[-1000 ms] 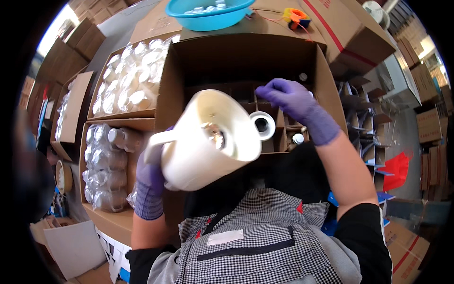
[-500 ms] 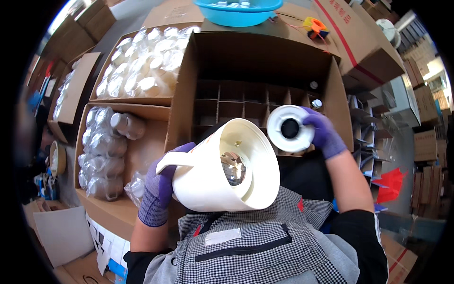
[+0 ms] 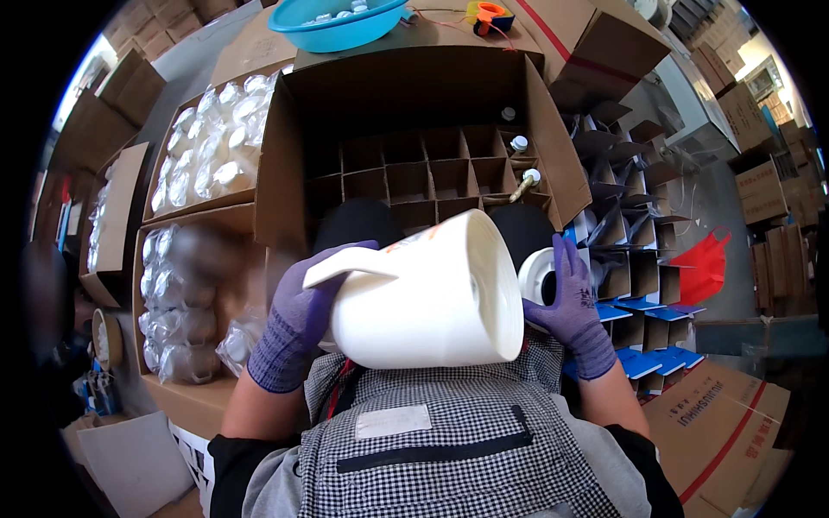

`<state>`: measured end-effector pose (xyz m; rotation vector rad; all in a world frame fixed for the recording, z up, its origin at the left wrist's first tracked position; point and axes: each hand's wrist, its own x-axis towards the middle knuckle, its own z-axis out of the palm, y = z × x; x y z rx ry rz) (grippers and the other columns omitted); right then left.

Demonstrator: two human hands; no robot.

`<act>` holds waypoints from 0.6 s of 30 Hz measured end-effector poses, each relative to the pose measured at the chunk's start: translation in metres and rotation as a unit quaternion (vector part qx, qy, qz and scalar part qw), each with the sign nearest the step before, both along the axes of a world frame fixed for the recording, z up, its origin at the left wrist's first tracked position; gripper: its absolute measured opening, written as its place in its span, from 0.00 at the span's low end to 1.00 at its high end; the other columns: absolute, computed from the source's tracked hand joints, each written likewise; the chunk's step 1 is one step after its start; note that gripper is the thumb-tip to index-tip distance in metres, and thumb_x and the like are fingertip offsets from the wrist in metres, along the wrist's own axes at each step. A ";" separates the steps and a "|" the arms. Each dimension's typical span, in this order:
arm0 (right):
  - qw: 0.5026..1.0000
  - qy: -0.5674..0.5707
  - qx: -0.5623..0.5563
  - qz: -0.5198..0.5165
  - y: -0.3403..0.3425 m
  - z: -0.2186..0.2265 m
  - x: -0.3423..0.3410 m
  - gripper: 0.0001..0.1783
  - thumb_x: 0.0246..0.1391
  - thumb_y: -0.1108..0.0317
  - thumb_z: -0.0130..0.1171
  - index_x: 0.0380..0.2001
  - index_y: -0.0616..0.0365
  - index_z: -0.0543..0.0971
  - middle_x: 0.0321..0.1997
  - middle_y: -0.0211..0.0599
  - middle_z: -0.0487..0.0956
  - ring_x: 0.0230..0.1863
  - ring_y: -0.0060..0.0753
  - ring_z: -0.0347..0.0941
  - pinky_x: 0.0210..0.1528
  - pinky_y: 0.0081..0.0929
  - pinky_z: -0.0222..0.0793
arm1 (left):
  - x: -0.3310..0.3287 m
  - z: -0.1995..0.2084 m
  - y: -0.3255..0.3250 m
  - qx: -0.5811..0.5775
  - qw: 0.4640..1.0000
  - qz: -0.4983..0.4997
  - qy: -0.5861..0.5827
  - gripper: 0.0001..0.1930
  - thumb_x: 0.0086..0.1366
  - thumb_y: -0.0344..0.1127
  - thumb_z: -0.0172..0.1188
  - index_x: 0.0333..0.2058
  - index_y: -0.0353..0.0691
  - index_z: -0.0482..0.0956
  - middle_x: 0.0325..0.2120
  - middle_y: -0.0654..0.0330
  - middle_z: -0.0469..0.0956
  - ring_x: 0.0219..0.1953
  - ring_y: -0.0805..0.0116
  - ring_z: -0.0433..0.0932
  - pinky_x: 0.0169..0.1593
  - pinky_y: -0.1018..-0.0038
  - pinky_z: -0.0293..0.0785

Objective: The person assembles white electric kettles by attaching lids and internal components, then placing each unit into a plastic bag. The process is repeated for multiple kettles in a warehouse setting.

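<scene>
A white plastic jug (image 3: 414, 311) lies on its side above my lap, its wide open end facing right. My left hand (image 3: 298, 306) is closed around its handle side, with the handle over the fingers. At the open end, my right hand (image 3: 572, 302) grips a white ring-shaped part (image 3: 537, 266) with a dark round centre. This part is close to the jug's rim and partly hidden behind it; whether they touch I cannot tell. Both hands wear purple knit gloves. Little of the jug's inside shows from this angle.
Ahead stands an open carton (image 3: 544, 129) with cardboard dividers (image 3: 406, 181) and a few white-capped pieces (image 3: 518, 145). Plastic-wrapped pieces (image 3: 181, 302) fill boxes at left. A blue basin (image 3: 341, 30) and orange tape dispenser (image 3: 489, 17) sit beyond. Upright dividers and a red bag (image 3: 701, 266) are at right.
The jug's open end has turned to the right, hiding its shiny inside. My right hand has brought the ring-shaped part nearer to me, beside the rim. The whole view has shifted rightward.
</scene>
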<state>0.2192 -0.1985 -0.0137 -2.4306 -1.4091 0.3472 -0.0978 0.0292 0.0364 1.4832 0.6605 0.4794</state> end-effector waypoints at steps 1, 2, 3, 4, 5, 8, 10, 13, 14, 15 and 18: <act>0.996 0.084 0.042 0.008 -0.005 0.003 0.003 0.69 0.37 0.41 0.74 0.75 0.57 0.49 0.75 0.61 0.53 0.74 0.63 0.52 0.74 0.54 0.50 | 0.001 0.002 -0.003 0.024 1.000 -0.008 0.015 0.29 0.72 0.55 0.51 0.56 0.34 0.79 0.47 0.50 0.84 0.48 0.65 0.83 0.54 0.70 0.77; 0.982 0.167 0.084 0.017 -0.009 0.006 0.005 0.68 0.37 0.42 0.74 0.75 0.57 0.49 0.75 0.60 0.53 0.74 0.62 0.54 0.74 0.53 0.51 | 0.005 0.006 -0.006 0.049 0.998 -0.015 0.030 0.32 0.71 0.58 0.52 0.57 0.33 0.78 0.47 0.50 0.83 0.47 0.64 0.83 0.54 0.70 0.77; 0.962 0.246 0.119 0.023 -0.014 0.013 0.007 0.68 0.37 0.43 0.74 0.75 0.57 0.49 0.75 0.58 0.54 0.73 0.60 0.55 0.74 0.51 0.52 | 0.008 0.008 -0.009 0.068 0.997 -0.024 0.041 0.36 0.69 0.62 0.53 0.57 0.32 0.78 0.48 0.50 0.83 0.47 0.64 0.83 0.54 0.71 0.77; 0.916 0.348 0.196 0.032 -0.013 0.026 0.002 0.69 0.35 0.40 0.72 0.76 0.57 0.50 0.75 0.55 0.55 0.73 0.57 0.57 0.73 0.50 0.55 | 0.010 0.009 -0.014 0.066 0.996 -0.034 0.051 0.25 0.73 0.49 0.52 0.58 0.38 0.78 0.49 0.50 0.83 0.49 0.64 0.84 0.57 0.69 0.77; 0.854 0.445 0.268 0.040 -0.011 0.042 -0.008 0.70 0.33 0.37 0.70 0.76 0.56 0.50 0.75 0.52 0.55 0.73 0.53 0.58 0.72 0.49 0.57 | 0.014 0.010 -0.017 0.076 0.995 -0.037 0.051 0.25 0.73 0.49 0.52 0.59 0.38 0.78 0.49 0.50 0.83 0.49 0.63 0.84 0.57 0.69 0.77; 0.860 0.410 0.263 0.152 0.001 0.074 -0.029 0.75 0.32 0.24 0.71 0.77 0.51 0.48 0.79 0.52 0.50 0.75 0.51 0.57 0.73 0.51 0.57 | 0.030 0.016 -0.028 0.089 0.992 -0.044 0.076 0.33 0.69 0.59 0.53 0.57 0.32 0.78 0.46 0.48 0.84 0.46 0.61 0.85 0.54 0.68 0.80; 0.872 0.374 0.233 0.214 0.005 0.074 -0.024 0.80 0.28 0.24 0.74 0.77 0.48 0.43 0.79 0.52 0.48 0.75 0.52 0.57 0.73 0.54 0.58 | 0.038 0.022 -0.028 0.041 0.994 -0.059 0.081 0.32 0.70 0.58 0.54 0.55 0.32 0.79 0.45 0.48 0.84 0.44 0.60 0.86 0.52 0.68 0.81; 0.877 0.327 0.199 0.289 0.008 0.077 -0.022 0.85 0.24 0.25 0.76 0.77 0.46 0.38 0.79 0.51 0.47 0.75 0.53 0.58 0.72 0.56 0.61 | 0.048 0.020 -0.012 0.020 0.983 -0.164 0.076 0.25 0.67 0.51 0.59 0.51 0.34 0.81 0.42 0.49 0.85 0.42 0.59 0.87 0.48 0.67 0.83; 0.880 0.315 0.184 0.304 0.008 0.081 -0.022 0.86 0.23 0.25 0.77 0.77 0.46 0.37 0.79 0.51 0.48 0.74 0.53 0.59 0.71 0.56 0.61 | 0.048 0.014 -0.004 0.188 0.954 -0.219 0.080 0.22 0.68 0.47 0.59 0.52 0.38 0.81 0.41 0.51 0.86 0.42 0.58 0.87 0.49 0.66 0.83; 0.883 0.301 0.169 0.319 0.009 0.086 -0.022 0.86 0.22 0.25 0.77 0.77 0.45 0.36 0.79 0.51 0.48 0.74 0.54 0.59 0.71 0.57 0.62 | 0.051 0.010 0.007 0.223 0.933 -0.264 0.101 0.20 0.68 0.45 0.60 0.53 0.40 0.81 0.42 0.52 0.86 0.42 0.58 0.87 0.50 0.65 0.82; 0.877 0.317 0.145 0.331 0.004 0.091 -0.026 0.74 0.31 0.26 0.73 0.75 0.44 0.47 0.76 0.55 0.53 0.73 0.60 0.58 0.71 0.61 0.59 | 0.063 0.001 0.029 0.244 0.888 -0.373 0.116 0.18 0.62 0.43 0.66 0.48 0.42 0.82 0.40 0.52 0.85 0.42 0.56 0.86 0.48 0.66 0.82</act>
